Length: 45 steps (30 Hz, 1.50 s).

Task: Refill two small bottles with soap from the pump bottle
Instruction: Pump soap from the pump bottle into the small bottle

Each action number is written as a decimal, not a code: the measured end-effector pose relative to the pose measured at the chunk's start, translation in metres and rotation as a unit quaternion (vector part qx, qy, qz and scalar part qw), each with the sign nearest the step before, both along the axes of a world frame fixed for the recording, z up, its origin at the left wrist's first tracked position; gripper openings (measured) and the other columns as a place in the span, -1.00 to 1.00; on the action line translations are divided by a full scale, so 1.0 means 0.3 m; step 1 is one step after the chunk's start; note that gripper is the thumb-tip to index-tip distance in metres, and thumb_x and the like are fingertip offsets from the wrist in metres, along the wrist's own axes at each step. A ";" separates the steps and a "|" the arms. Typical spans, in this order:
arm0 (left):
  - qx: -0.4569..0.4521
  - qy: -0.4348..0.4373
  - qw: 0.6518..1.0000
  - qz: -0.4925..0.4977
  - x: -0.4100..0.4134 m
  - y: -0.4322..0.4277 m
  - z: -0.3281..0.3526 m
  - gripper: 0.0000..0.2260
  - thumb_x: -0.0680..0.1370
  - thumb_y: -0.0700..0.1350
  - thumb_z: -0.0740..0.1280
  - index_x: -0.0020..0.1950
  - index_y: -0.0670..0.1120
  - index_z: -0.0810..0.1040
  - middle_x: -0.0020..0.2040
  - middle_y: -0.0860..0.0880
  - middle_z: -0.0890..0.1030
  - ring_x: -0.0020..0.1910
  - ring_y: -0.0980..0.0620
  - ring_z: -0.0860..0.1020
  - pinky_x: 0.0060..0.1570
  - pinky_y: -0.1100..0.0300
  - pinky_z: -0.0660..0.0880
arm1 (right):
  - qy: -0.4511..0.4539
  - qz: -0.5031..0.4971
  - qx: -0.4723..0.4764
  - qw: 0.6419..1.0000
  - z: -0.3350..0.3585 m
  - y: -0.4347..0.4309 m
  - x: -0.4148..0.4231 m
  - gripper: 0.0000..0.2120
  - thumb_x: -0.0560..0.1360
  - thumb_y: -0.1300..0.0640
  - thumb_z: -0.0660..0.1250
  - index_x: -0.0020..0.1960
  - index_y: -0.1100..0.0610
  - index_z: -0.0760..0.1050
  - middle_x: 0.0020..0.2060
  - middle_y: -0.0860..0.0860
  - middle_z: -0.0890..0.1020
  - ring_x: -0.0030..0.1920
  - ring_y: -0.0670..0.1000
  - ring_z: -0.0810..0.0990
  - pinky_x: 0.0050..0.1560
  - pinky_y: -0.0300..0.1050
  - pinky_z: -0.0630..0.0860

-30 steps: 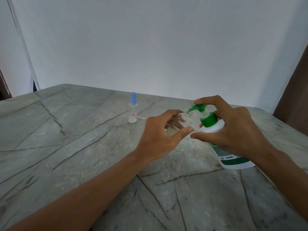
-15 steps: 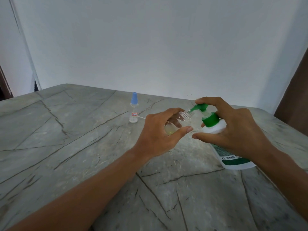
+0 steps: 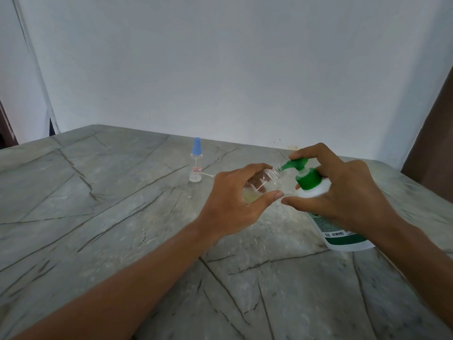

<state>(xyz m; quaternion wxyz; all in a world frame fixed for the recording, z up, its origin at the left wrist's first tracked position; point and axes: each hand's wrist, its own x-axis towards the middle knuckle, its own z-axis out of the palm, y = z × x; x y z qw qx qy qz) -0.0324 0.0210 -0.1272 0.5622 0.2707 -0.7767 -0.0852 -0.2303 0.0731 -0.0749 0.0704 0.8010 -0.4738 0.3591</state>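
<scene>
Pump bottle (image 3: 316, 190), white with a green pump, rests on the grey stone table (image 3: 98, 217) to my right. My right hand (image 3: 343, 192) is curled round its neck, forefinger on top of the pump head. My left hand (image 3: 230, 204) grips the small uncapped bottle (image 3: 264, 182), tilted so its threaded mouth meets the green spout (image 3: 286, 165); a little yellowish soap (image 3: 250, 196) lies inside. Well apart to the left, the second small bottle (image 3: 196, 163) stands upright, blue spray cap on.

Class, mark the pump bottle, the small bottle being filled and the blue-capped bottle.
pump bottle (image 3: 314, 191), head view, white shoulder
small bottle being filled (image 3: 274, 173), head view, threaded neck
blue-capped bottle (image 3: 195, 177), head view, clear body
</scene>
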 end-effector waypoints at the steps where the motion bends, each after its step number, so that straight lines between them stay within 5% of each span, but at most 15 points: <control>1: 0.000 0.000 1.000 0.001 0.000 0.000 0.001 -0.62 0.43 -0.02 0.54 0.17 -0.16 0.62 -0.10 0.09 0.69 -0.18 0.21 0.63 -0.15 0.44 0.52 | 0.004 0.000 0.001 1.000 0.001 0.000 0.000 -0.33 0.19 -0.17 0.58 0.21 -0.24 0.34 -0.15 -0.30 0.53 -0.30 -0.33 0.53 -0.30 -0.58 0.41; 6: 0.000 0.008 1.000 0.008 0.002 0.003 0.004 -0.65 0.44 -0.04 0.54 0.15 -0.16 0.63 -0.12 0.14 0.66 -0.17 0.27 0.62 -0.15 0.50 0.47 | 0.013 0.014 0.008 1.000 0.002 0.005 0.001 -0.27 0.21 -0.19 0.56 0.30 -0.24 0.31 -0.13 -0.46 0.39 -0.15 -0.46 0.51 -0.28 -0.64 0.35; 10: -0.002 0.009 1.000 0.003 0.000 0.004 0.005 -0.65 0.44 -0.06 0.54 0.16 -0.16 0.63 -0.11 0.14 0.66 -0.18 0.26 0.62 -0.16 0.49 0.48 | 0.017 -0.001 0.005 1.000 0.000 0.000 0.001 -0.27 0.20 -0.17 0.58 0.30 -0.18 0.36 -0.16 -0.36 0.46 -0.32 -0.33 0.52 -0.30 -0.60 0.38; 15: -0.007 0.002 1.000 0.000 -0.002 0.003 0.000 -0.62 0.44 -0.03 0.54 0.18 -0.16 0.62 -0.11 0.10 0.68 -0.17 0.23 0.62 -0.15 0.46 0.50 | 0.002 0.004 -0.004 1.000 -0.002 -0.002 0.000 -0.33 0.19 -0.17 0.58 0.21 -0.22 0.36 -0.11 -0.20 0.59 -0.25 -0.30 0.56 -0.30 -0.54 0.46; 26: -0.008 0.010 1.000 0.004 -0.003 0.005 0.004 -0.65 0.44 -0.06 0.54 0.15 -0.17 0.62 -0.13 0.18 0.63 -0.20 0.27 0.62 -0.15 0.49 0.46 | 0.015 0.010 0.003 1.000 -0.003 -0.003 -0.003 -0.22 0.20 -0.21 0.55 0.32 -0.30 0.25 -0.11 -0.39 0.47 -0.29 -0.33 0.54 -0.27 -0.64 0.36; 40: -0.016 -0.011 1.000 0.005 -0.003 0.002 -0.004 -0.60 0.44 0.01 0.53 0.19 -0.15 0.61 -0.09 0.14 0.66 -0.15 0.21 0.62 -0.13 0.45 0.51 | -0.011 0.012 -0.005 1.000 -0.004 -0.008 -0.008 -0.35 0.16 -0.18 0.58 0.16 -0.27 0.37 -0.10 -0.20 0.61 -0.19 -0.27 0.59 -0.25 -0.55 0.47; 45: -0.008 0.002 1.000 0.005 0.000 -0.001 -0.002 -0.64 0.44 -0.03 0.53 0.16 -0.17 0.62 -0.10 0.11 0.68 -0.17 0.22 0.63 -0.14 0.41 0.53 | 0.017 0.007 0.009 1.000 0.003 -0.011 -0.006 -0.25 0.16 -0.19 0.58 0.26 -0.27 0.33 -0.12 -0.24 0.55 -0.24 -0.30 0.56 -0.25 -0.56 0.44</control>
